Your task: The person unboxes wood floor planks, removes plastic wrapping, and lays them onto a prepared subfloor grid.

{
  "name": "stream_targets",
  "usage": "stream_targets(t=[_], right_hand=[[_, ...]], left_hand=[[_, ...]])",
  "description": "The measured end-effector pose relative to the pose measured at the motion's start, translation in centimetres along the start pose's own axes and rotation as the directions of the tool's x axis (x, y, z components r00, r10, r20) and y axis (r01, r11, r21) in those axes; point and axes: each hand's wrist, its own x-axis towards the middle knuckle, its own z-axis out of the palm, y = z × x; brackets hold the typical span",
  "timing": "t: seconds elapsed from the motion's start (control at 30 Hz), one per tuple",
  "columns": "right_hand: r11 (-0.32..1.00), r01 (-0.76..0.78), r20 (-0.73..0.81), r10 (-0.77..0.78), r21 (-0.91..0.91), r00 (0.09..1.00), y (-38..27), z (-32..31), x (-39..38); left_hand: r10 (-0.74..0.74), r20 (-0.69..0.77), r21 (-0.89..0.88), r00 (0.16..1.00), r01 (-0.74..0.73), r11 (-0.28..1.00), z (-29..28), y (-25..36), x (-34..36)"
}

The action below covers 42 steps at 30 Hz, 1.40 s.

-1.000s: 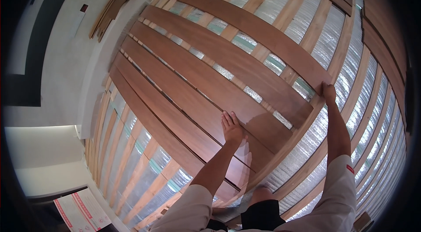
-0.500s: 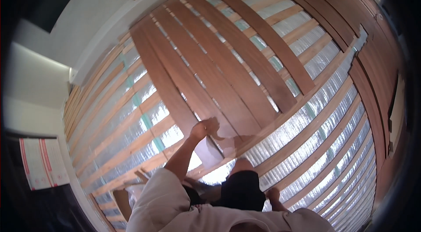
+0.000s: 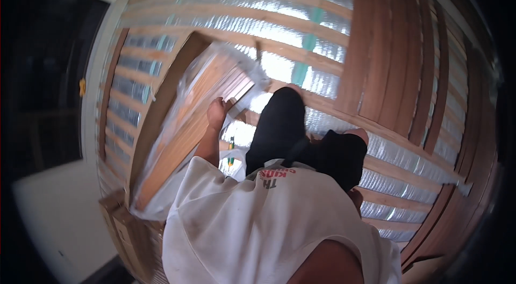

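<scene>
My left hand [image 3: 217, 110] is at the near side of a stack of wooden floorboards [image 3: 188, 136], close to the pale board ends. Its fingers are curled against a board, thumb toward the ends. Clear plastic wrap [image 3: 250, 66] lies loosely around the stack, which rests in a long opened cardboard box [image 3: 161, 93] on my left. Beside my right thigh a small patch of skin shows, perhaps my right hand [image 3: 356, 196]; its fingers are hidden by the shirt and leg.
Wooden battens [image 3: 279, 18] cross silvery foil sheeting all around. Laid brown floorboards [image 3: 371, 53] cover the far right. A slim green and yellow tool [image 3: 231, 151] lies between the box and my leg. Another cardboard box [image 3: 126, 233] stands at lower left, near a dark opening [image 3: 59, 85].
My view has swung left, from the laid floorboards to the boxed stack. My left hand has left the laid boards and is now at the stack.
</scene>
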Motion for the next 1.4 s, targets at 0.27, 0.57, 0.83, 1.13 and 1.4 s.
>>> stream_targets(t=[0.27,0.57,0.83,1.13,1.4], right_hand=[[0.931,0.356,0.187,-0.365,0.077,0.912,-1.7,-14.4,5.3],[0.579,-0.506,0.215,0.498,0.639,0.84,-9.3,-27.2,6.5],[0.697,-0.442,0.186,0.414,0.565,0.891,-14.0,-23.7,4.9],[0.635,-0.37,-0.006,0.509,0.678,0.861,-13.8,-25.2,3.5],[0.625,0.085,-0.38,0.356,0.776,0.854,-28.8,-30.4,16.4]], left_hand=[[0.216,-0.031,0.192,0.976,-0.206,0.959,1.9,-19.3,-6.0],[0.252,0.044,0.477,0.967,-0.242,0.845,2.8,-17.1,-6.1],[0.217,0.135,0.488,0.967,-0.255,0.835,-0.3,-16.5,-5.9],[0.212,0.224,0.297,0.951,-0.273,0.915,-4.1,-14.8,-7.7],[0.361,0.321,-0.028,0.876,-0.372,0.928,-13.9,-5.3,-13.2]])
